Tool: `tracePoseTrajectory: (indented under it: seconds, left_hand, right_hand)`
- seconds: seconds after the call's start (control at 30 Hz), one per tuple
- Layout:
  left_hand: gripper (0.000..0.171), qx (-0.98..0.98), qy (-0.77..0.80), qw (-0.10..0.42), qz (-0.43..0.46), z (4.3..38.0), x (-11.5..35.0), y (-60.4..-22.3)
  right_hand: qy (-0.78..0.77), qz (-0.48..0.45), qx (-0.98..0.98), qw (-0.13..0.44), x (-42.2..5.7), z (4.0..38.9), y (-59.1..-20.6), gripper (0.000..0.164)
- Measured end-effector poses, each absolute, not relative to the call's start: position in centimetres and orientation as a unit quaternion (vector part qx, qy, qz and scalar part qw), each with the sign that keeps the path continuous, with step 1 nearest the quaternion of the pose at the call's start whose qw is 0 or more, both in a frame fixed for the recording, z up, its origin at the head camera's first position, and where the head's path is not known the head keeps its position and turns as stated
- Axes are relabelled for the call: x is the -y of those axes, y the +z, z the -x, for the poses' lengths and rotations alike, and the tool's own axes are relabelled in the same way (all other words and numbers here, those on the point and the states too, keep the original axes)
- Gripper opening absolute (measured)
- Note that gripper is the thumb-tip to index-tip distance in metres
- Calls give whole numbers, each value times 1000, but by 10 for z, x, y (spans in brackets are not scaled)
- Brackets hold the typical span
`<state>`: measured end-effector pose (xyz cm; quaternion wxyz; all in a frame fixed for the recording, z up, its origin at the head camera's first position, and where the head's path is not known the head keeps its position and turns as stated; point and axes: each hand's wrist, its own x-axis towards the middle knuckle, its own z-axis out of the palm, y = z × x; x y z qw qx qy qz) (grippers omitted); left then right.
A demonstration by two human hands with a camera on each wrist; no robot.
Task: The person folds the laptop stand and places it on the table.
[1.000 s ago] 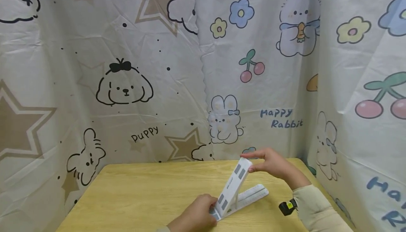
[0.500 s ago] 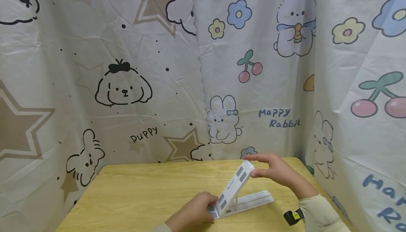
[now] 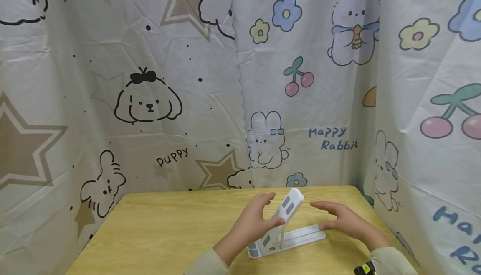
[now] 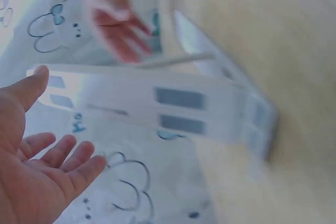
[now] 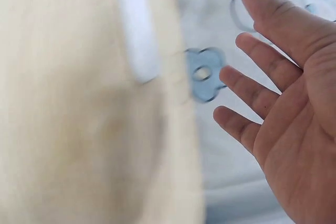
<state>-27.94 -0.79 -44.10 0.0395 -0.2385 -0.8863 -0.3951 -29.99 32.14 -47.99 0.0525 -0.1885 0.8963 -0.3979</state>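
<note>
A white folding stand (image 3: 294, 199) with grey pads is on the table, its panel tilted up from a flat base (image 3: 305, 235) and propped by a thin strut. My left hand (image 3: 246, 221) is spread beside the panel. The thumb overlaps the panel in the head view; in the left wrist view the thumb tip is at its upper end, and I cannot tell if it touches. To the right of the stand, my right hand (image 3: 349, 225) has its fingers extended and holds nothing. In the right wrist view its palm (image 5: 294, 129) shows, apart from the blurred white stand (image 5: 139, 30).
The yellow wooden table (image 3: 161, 225) runs back to a white curtain (image 3: 210, 99) printed with puppies, rabbits and stars. More curtain closes in the right side. A black strap piece (image 3: 364, 268) is on the right sleeve (image 3: 392, 260).
Both hands have let go of the stand. The left rose from its lower hinge to beside the panel; the right moved off the top, down and rightward. The panel stays propped up.
</note>
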Motion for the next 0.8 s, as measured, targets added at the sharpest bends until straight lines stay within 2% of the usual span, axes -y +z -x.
tracePoseTrajectory:
  seconds: [0.17,0.33,0.53,0.8]
  left_hand:
    - [79,880,-412,50,231,279,-21,-418]
    - [72,871,-435,51,224,279,-42,-411]
    - [60,858,-460,62,219,280,-52,-415]
    - [60,853,-470,62,219,280,-55,-416]
  right_hand:
    - [-434,194,-875,88,-330,302,-507,72]
    - [-445,168,-873,112,-330,303,-522,71]
    - [-419,168,-886,104,-329,298,-527,70]
    - [-369,215,-900,90,-328,300,-522,56]
